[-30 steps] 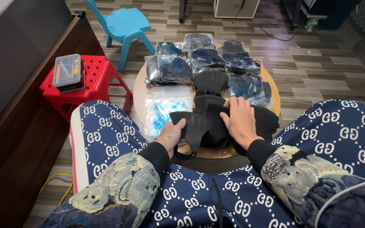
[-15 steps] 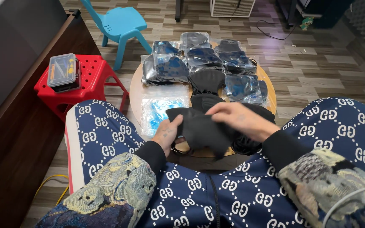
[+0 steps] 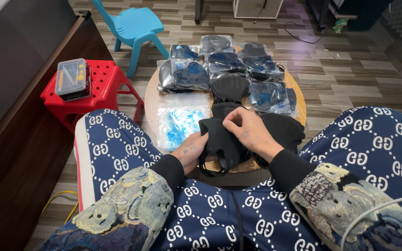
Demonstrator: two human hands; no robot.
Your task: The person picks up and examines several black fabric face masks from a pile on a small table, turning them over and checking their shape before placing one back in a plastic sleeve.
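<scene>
Two hands grip one black face mask (image 3: 222,142). Beyond the grip lie roughly seven bagged masks (image 3: 189,74); left of it, one red stool (image 3: 101,88), one blue chair (image 3: 136,25).

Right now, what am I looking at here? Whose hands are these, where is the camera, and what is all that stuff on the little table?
There is no machine here: a person works with two bare hands. The camera sits on the person's head and looks down, so you see their own lap, patterned blue trousers and sleeves. The left hand and the right hand together hold a black fabric mask above the near edge of a small round wooden table. On the table lie more black masks, many masks sealed in clear bags, and an empty clear bag with blue print. To the left stands a red plastic stool with a small clear parts box on top, and behind it a blue plastic chair.
</scene>
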